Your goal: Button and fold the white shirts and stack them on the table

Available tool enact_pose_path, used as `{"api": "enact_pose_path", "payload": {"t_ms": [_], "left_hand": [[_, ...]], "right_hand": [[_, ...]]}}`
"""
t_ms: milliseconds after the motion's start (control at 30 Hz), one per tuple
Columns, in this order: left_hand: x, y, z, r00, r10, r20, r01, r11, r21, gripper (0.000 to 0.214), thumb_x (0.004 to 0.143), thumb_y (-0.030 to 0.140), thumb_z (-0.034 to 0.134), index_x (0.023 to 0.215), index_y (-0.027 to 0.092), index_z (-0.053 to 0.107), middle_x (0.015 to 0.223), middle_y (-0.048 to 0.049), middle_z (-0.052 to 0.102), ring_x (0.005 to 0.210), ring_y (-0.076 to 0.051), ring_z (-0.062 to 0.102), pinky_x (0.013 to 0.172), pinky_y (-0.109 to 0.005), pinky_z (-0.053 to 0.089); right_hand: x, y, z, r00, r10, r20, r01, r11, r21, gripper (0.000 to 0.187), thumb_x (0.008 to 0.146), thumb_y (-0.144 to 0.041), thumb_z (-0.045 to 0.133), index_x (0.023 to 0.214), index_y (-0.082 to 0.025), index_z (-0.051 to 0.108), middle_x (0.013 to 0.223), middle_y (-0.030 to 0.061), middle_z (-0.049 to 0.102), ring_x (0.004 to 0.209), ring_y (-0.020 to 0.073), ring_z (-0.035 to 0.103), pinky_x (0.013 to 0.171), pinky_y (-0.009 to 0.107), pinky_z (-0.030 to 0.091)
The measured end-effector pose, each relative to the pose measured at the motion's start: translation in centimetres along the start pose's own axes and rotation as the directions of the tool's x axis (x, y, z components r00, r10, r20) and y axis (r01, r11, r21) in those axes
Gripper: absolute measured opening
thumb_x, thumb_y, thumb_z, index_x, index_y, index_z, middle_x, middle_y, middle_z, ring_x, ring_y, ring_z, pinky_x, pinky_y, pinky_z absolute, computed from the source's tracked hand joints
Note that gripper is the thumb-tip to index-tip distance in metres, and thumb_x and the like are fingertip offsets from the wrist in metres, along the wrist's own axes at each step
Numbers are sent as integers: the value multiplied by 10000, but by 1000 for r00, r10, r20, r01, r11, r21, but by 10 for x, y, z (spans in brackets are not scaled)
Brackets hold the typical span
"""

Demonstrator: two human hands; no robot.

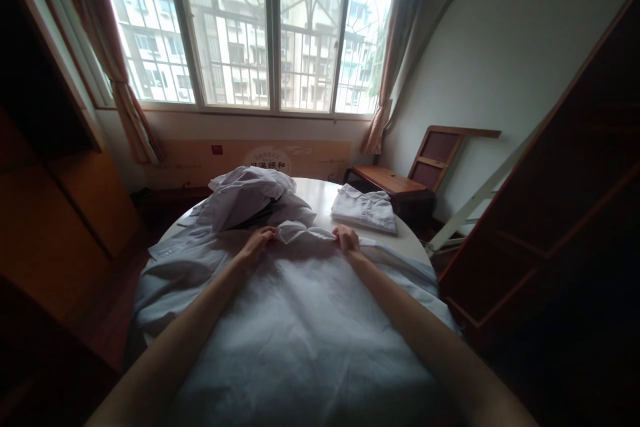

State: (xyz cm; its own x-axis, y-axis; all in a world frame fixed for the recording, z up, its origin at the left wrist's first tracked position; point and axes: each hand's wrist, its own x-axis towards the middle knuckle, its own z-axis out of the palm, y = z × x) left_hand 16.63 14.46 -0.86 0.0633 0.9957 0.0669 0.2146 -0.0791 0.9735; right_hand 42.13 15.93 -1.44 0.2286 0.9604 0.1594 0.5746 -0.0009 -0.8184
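One round white table [323, 195]. One pale shirt [310, 327], spread across its near side. One rumpled garment heap [250, 197], far left. One folded shirt [364, 210], far right. Two hands, my left hand [260, 240] and right hand [346, 239], pinching the pale shirt's far edge [306, 232]: straightening, I judge; next move calls for even tension.

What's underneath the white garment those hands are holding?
The round white table; part of its top shows beyond the garment. Whether anything else lies beneath can't be seen, because the fabric covers that area.
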Motion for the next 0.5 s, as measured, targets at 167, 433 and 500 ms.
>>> {"api": "enact_pose_path", "payload": {"t_ms": [167, 433, 500], "left_hand": [[-12, 9, 0, 995, -42, 90, 44, 999, -21, 369, 645, 500, 579, 723, 143, 630, 620, -4, 569, 580, -138, 510, 522, -221, 355], [-14, 10, 0, 997, -55, 57, 57, 997, -43, 328, 578, 433, 688, 712, 135, 656, 604, -6, 591, 536, -109, 494, 482, -197, 320], [-11, 6, 1, 998, -68, -11, 66, 990, -121, 284, 580, 388, 700, 685, 128, 655, 566, 1, 576, 507, -94, 469, 478, -196, 318]], "right_hand": [[-4, 0, 3, 1000, 23, -14, -23, 1000, 20, 183, 680, -359, 550, 673, -177, 564, 641, 16, 587, 597, 143, 514, 559, 238, 367], [2, 12, -4, 992, -94, 80, 71, 963, 261, 147, 666, -268, 498, 700, -192, 618, 629, -15, 609, 617, 133, 534, 605, 248, 407], [6, 12, -6, 992, -38, 123, -2, 950, 312, 111, 623, -264, 545, 676, -191, 609, 563, -30, 579, 547, 122, 511, 545, 242, 397]]}}
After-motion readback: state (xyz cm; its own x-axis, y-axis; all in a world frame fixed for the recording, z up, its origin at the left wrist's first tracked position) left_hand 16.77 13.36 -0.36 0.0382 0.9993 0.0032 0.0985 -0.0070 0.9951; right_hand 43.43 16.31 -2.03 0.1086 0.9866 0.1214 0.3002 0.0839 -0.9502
